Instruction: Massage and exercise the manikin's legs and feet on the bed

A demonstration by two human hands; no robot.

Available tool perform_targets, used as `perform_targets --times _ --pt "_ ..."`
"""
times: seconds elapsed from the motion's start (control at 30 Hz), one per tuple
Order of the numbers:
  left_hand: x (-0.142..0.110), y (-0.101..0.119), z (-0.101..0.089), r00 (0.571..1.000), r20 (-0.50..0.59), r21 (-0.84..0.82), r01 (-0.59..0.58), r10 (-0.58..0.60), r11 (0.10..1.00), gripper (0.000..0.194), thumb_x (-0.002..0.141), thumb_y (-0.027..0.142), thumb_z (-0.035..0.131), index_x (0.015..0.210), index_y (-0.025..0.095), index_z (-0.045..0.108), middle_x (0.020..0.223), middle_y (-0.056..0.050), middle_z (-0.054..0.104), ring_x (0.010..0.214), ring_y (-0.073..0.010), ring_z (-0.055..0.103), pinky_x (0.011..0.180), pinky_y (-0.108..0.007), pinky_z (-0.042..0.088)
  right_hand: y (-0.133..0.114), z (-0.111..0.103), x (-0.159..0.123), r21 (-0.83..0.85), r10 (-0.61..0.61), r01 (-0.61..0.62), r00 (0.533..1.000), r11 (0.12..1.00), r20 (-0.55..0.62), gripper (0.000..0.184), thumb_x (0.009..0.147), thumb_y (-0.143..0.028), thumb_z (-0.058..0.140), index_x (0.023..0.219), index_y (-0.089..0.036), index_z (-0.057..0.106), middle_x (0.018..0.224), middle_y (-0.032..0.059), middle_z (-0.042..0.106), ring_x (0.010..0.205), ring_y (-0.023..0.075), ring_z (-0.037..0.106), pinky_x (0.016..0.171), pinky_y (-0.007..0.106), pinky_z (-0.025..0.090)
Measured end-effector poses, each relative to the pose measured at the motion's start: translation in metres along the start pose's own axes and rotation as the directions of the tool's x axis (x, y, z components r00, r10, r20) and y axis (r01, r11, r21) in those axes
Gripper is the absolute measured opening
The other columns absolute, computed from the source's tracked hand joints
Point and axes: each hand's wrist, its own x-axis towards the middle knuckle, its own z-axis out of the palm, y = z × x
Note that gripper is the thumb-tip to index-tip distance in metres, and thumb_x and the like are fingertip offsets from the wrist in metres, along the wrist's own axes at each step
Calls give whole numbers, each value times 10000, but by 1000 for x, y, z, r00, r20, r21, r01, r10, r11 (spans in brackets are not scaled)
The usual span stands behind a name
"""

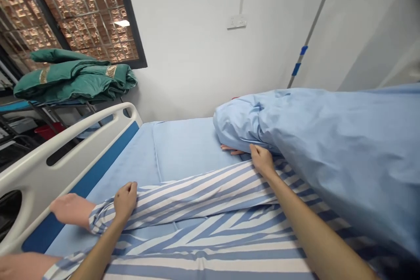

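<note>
A lying figure's legs in blue-and-white striped trousers (203,192) stretch across the bed. Two smooth, pinkish bare feet, one of them the far foot (72,211), stick out of the trouser cuffs at the left. My left hand (125,200) is closed on the far trouser leg, just above the cuff. Close to the figure's thigh, my right hand (261,160) is closed at the lower edge of a bulky light-blue quilt (321,127); its fingertips are partly hidden. Beside it, the figure's fingers (231,148) show from under the quilt, which covers the upper body.
A cream footboard (98,129) with a blue band closes off the bed's left end. Light-blue sheet (187,144) shows beyond the legs. Folded green bedding (78,79) lies on a rack under the barred window. An IV pole (310,30) stands by the wall.
</note>
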Motion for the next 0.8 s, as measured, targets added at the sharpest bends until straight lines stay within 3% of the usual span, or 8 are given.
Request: perform_targets --times 0.17,0.23,0.3,0.43,0.57,0.63,0.67,0.8 --pt "0 1 -1 1000 -1 -16 12 -12 1000 349 787 370 359 497 184 303 469 39 319 513 -98 356 525 -225 216 -8 2 -1 -246 75 -49 993 968 96 421 846 -400 327 580 -165 553 536 61 532 514 156 432 503 272 257" --pt "-1 -1 -1 1000 -10 -16 24 -24 1000 339 787 349 360 498 181 309 472 38 332 508 -92 343 520 -229 197 -29 8 -8 -401 123 -67 985 913 117 380 844 -369 359 657 -150 608 572 83 560 510 157 439 505 277 240" --pt "-2 -3 1 999 -16 -11 40 -40 999 333 787 340 363 497 178 326 472 37 350 504 -89 334 517 -233 178 -66 22 -21 -456 77 -1 986 890 149 355 854 -340 363 722 -143 627 595 86 571 510 148 443 516 276 233" --pt "-1 -5 4 999 -2 13 49 -49 999 324 787 340 374 505 184 404 480 25 428 515 -97 358 517 -241 163 -180 79 -73 -147 -202 240 950 960 238 368 879 -342 333 638 -170 551 541 20 511 511 121 413 528 252 245" --pt "0 -8 3 998 35 60 47 -49 997 327 817 349 359 568 204 515 547 -2 548 547 -119 437 523 -246 186 -282 153 -148 264 -338 261 888 929 311 427 909 -381 253 569 -189 426 511 -24 437 504 99 392 519 222 260" --pt "0 -10 2 996 89 88 17 -25 996 318 840 346 343 665 216 574 621 -20 605 577 -133 485 533 -246 211 -304 183 -180 330 -371 254 853 909 367 404 906 -376 272 572 -192 406 502 -34 423 493 97 381 510 225 247" --pt "0 -11 1 993 118 104 -5 -7 995 312 851 337 333 724 218 592 661 -30 625 594 -140 505 541 -246 226 -308 195 -192 321 -350 233 858 918 377 384 901 -362 285 577 -193 402 494 -36 415 486 98 372 507 230 238" --pt "-2 -12 2 979 196 161 -92 60 983 310 876 305 295 857 211 590 744 -60 644 638 -152 546 566 -246 267 -296 215 -211 296 -263 158 896 942 359 349 888 -326 311 572 -194 379 489 -40 392 481 99 354 514 241 227"
